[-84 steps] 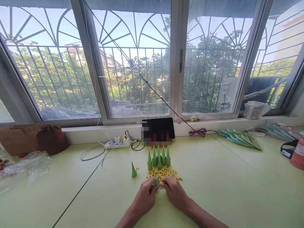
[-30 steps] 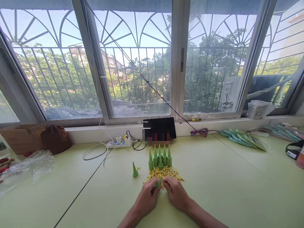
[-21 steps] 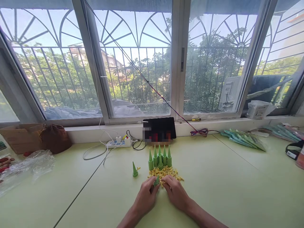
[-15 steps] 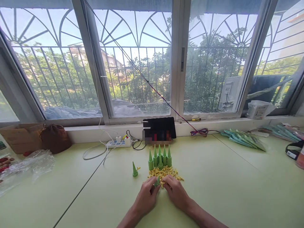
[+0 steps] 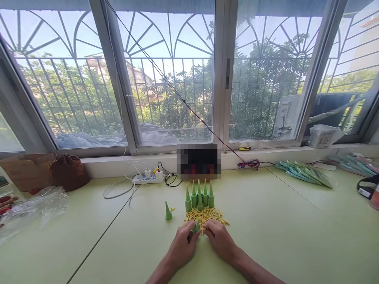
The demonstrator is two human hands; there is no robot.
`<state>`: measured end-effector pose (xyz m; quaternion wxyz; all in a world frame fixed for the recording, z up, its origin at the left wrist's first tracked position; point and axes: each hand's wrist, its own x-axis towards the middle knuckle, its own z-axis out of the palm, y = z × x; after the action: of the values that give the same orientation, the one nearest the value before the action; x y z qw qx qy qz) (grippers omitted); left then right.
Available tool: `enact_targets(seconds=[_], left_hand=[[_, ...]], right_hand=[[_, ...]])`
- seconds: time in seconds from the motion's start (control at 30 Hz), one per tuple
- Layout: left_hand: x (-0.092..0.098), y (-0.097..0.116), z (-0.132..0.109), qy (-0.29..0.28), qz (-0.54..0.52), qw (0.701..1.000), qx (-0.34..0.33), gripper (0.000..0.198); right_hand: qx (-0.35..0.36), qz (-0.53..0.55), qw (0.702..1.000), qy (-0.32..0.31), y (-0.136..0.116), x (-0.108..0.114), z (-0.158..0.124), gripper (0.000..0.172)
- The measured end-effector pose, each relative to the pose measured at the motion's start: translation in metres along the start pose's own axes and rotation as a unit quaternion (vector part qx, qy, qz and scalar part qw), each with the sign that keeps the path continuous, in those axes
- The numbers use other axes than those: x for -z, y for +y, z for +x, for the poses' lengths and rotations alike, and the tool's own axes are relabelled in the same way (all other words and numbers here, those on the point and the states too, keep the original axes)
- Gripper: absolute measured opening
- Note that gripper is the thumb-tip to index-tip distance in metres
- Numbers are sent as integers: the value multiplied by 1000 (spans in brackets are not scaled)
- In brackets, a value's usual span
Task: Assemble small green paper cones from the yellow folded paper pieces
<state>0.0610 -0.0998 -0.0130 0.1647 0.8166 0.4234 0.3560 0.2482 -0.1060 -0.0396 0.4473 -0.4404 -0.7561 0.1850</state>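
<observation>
My left hand pinches a small green cone, tilted, at the near edge of a heap of small yellow pieces. My right hand has its fingers closed at the cone's base, pinching a tiny yellow piece I can barely make out. Behind the heap stand several upright green cones in a tight cluster. One more green cone stands alone to the left with a yellow piece beside it.
The pale green table runs under a barred window. A dark tablet leans on the sill behind the cones. A power strip with cables, a brown pouch, a cardboard box, clear plastic wrap and green packets lie around.
Almost nothing has moved; both hands stay together at the heap's near edge, with only small finger shifts around the tilted cone.
</observation>
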Motion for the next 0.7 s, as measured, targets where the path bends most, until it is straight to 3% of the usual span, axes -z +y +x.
enact_targets(seconds=[0.7], left_hand=[[0, -1, -1, -18, 13, 1000, 11, 21]], right_hand=[[-16, -16, 1000, -10, -4, 2, 0, 20]])
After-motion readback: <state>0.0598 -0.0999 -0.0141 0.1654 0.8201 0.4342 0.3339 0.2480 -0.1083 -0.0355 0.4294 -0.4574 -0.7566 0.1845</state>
